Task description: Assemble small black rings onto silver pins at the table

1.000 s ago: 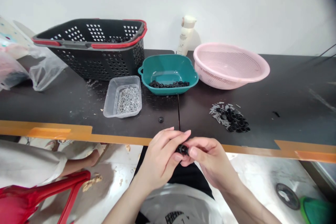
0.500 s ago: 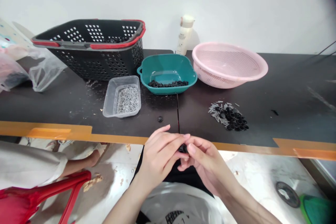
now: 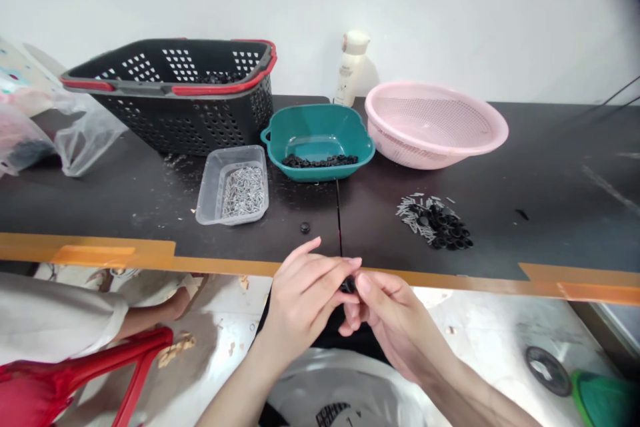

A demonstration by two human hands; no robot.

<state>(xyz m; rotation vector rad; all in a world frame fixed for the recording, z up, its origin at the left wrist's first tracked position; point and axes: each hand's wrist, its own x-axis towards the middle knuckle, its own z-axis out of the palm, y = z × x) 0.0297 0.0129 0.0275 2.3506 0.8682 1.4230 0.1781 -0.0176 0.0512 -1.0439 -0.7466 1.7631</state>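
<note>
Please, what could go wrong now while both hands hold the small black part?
The small black part is pinched between the left hand and right hand past the table edge; if it slips, it would likely fall to the floor. The loose pile lies uncontained; a reaching arm could scatter it.

The dark table (image 3: 550,200) carries a teal bowl (image 3: 320,109). Left of the bowl stand a black basket (image 3: 200,120) and a clear tray (image 3: 207,190); right of it, a pink colander (image 3: 435,147); behind it, a white bottle (image 3: 351,67). In front of the bowl lies a lone black ring (image 3: 305,227), and front-right a pile of black rings and metal pins (image 3: 440,223).
</note>
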